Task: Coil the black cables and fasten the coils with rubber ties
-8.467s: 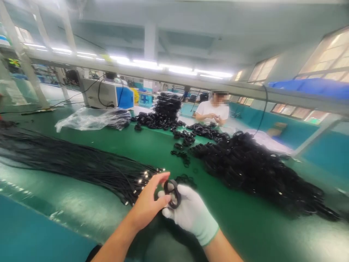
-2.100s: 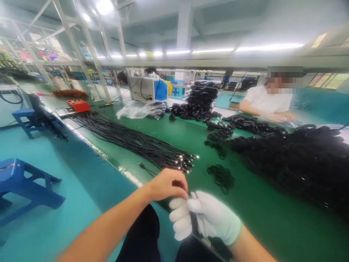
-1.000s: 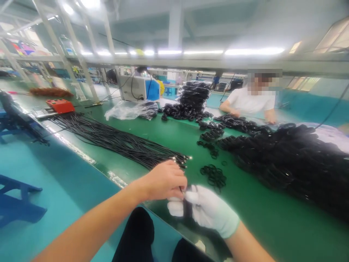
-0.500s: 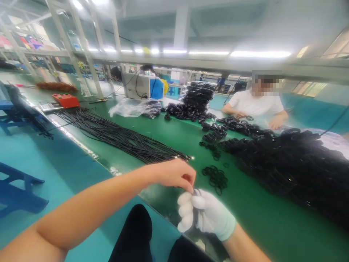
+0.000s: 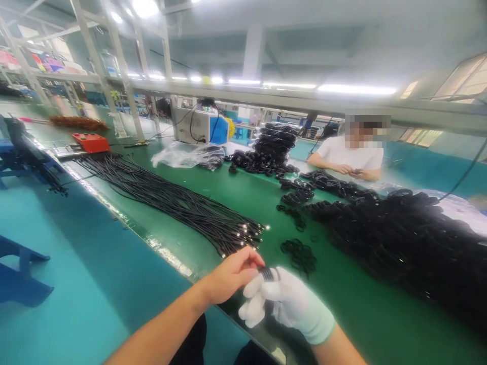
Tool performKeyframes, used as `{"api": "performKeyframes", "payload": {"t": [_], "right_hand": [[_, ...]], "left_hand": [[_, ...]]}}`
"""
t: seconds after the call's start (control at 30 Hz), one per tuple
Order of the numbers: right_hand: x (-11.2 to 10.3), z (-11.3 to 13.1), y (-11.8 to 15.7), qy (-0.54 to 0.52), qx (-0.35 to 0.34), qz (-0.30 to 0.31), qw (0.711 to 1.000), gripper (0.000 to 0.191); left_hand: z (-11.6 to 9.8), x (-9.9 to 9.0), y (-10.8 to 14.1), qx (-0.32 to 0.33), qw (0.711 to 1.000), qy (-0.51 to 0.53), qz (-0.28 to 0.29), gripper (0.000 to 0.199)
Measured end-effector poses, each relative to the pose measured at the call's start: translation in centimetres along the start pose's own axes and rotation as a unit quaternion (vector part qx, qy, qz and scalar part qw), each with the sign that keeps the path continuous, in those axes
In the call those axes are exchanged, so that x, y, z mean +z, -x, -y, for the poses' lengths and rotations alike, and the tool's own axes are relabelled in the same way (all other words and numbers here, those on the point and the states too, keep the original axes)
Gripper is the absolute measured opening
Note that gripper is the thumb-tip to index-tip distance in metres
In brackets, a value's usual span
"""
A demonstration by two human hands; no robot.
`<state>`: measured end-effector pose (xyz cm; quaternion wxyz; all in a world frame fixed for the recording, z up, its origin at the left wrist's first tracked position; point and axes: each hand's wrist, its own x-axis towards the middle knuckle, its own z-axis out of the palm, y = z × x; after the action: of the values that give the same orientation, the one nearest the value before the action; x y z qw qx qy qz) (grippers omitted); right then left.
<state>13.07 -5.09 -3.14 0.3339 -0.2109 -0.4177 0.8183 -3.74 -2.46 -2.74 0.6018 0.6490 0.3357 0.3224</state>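
White-gloved right hand (image 5: 291,299): my grip is closed around a slim coiled black cable (image 5: 268,274), probably to stop its turns springing apart.
Bare left hand (image 5: 233,271): fingertips at the coil's upper end; I cannot tell whether they pinch it.
Coil's place: between both hands, by the near edge of the glossy green surface (image 5: 380,327).
Straight black cables (image 5: 171,197): laid lengthwise, perhaps against tangling.
Coil's look: dark, tight turns side by side, partly hidden by glove.

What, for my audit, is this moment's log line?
right hand: gloved, gripping coiled black cable; left hand: bare, at its top; table: uncoiled black cables, black rings
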Motion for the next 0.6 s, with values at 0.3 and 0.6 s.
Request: {"api": "performKeyframes", "payload": {"t": [0.3, 0.6], "right_hand": [[0.5, 1.3, 0.5, 0.071, 0.000, 0.059, 0.996, 0.027], [2.1, 2.6, 1.0, 0.140, 0.042, 0.104, 0.984, 0.029]], "left_hand": [[-0.5, 1.0, 1.1, 0.079, 0.983, -0.157, -0.060, 0.015], [0.0, 1.9, 1.5, 0.117, 0.985, -0.089, -0.084, 0.010]]}}
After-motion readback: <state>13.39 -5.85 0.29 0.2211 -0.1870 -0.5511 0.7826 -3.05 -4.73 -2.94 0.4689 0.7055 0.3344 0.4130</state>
